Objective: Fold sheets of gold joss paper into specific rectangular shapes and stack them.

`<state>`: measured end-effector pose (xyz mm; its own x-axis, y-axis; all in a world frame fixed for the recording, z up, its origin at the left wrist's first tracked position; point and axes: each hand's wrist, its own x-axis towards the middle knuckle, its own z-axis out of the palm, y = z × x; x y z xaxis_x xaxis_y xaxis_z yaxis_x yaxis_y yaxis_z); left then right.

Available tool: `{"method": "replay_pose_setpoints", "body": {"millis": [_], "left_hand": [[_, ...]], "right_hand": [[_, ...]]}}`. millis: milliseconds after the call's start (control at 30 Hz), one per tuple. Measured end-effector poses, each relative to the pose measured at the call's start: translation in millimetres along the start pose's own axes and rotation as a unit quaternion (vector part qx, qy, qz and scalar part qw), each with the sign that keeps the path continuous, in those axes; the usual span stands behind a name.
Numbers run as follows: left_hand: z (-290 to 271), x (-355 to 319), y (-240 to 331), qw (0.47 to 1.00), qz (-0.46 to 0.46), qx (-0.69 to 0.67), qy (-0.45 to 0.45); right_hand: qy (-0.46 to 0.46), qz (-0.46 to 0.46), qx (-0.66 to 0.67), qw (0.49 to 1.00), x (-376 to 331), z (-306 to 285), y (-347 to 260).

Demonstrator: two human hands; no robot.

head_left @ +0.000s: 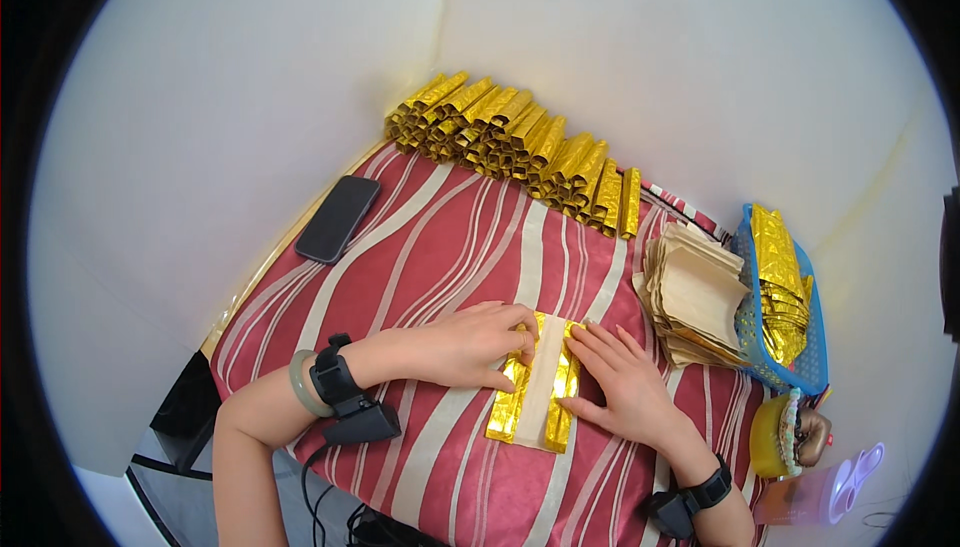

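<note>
A sheet of gold foil paper [545, 377] lies on the striped cloth in front of me. Its two long sides are folded inward, so gold bands flank a pale strip down the middle. Over the left band, my left hand [478, 345] rests with bent fingers touching the foil and its thumb apart from them. My right hand [625, 387] lies on the right band, fingers stretched out and thumb spread. Neither hand lifts the sheet. Part of the left band is hidden under my left fingers.
Many folded gold paper tubes [520, 137] are piled along the far edge of the striped cloth [430, 247]. A black phone [338, 219] lies at left. At right are stacked tan papers [695, 292], a blue basket [822, 347] holding gold foil, a yellow container [768, 437] and a purple cup [810, 495].
</note>
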<state>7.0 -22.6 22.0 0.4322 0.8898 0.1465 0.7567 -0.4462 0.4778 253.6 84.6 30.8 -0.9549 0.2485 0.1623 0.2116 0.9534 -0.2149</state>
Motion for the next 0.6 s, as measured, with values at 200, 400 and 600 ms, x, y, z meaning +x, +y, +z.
{"method": "replay_pose_setpoints", "body": {"millis": [200,400,600], "left_hand": [[-4.9,-3.5,12.8,0.997,-0.026,0.016,-0.072],[-9.4,-4.8,24.3,0.994,-0.04,0.014,-0.101],[-3.2,-4.3,20.3,0.995,-0.034,0.078,-0.048]], "right_hand": [[-0.079,-0.003,-0.016,0.997,-6.6,-2.9,-7.8],[-0.089,-0.005,-0.027,0.996,-6.4,-3.3,-8.9],[-0.003,0.019,-0.026,0.999,-3.0,-11.6,-18.3]]}}
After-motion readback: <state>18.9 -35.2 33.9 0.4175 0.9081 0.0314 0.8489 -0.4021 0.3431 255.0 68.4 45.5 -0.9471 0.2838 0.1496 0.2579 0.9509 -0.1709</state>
